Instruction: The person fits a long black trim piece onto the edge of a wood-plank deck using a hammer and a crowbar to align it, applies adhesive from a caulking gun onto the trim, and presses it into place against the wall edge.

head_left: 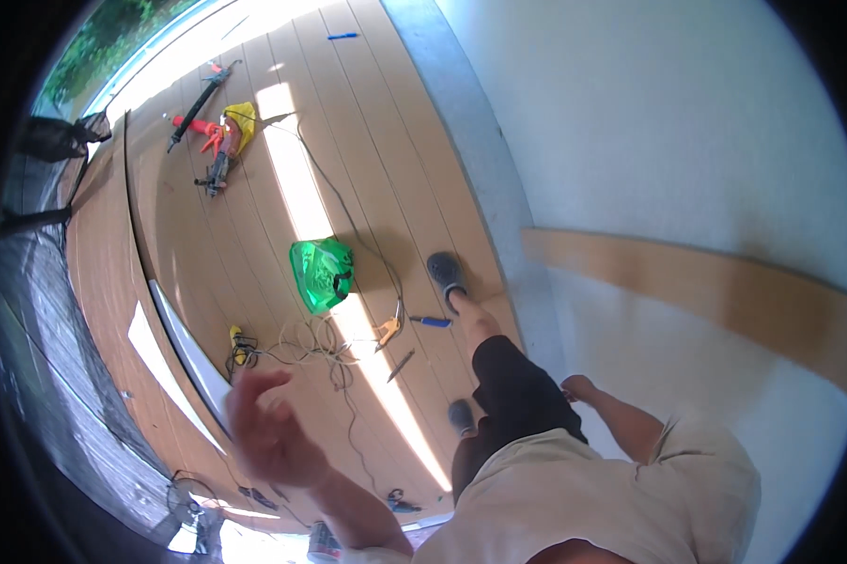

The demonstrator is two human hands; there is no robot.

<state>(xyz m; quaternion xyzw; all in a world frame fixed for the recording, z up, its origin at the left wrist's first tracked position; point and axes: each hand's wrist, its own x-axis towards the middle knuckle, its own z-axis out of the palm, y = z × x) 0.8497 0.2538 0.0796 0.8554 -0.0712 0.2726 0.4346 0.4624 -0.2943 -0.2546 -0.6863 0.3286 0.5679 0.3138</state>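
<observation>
My left hand (271, 430) is raised over the plank floor, its fingers loosely bent and apart, with nothing visible in it. Beside my dark shorts hangs my right hand (579, 386); its fingers are mostly hidden. A crumpled green plastic bag (320, 274) lies on the floor ahead of me. Between that bag and my feet are an orange glue gun (388, 331) on a cord, a blue-handled tool (431, 321) and a thin dark stick-like tool (401, 365). Tangled pale cable (309, 340) runs toward a yellow plug or socket (238, 345).
Farther off lie a black caulking gun (198, 105), a red tool (218, 136), a yellow bag (242, 122) and a blue pen (342, 36). White strips (188, 343) and brown boards run along the left. A pale wall (668, 122) stands to the right.
</observation>
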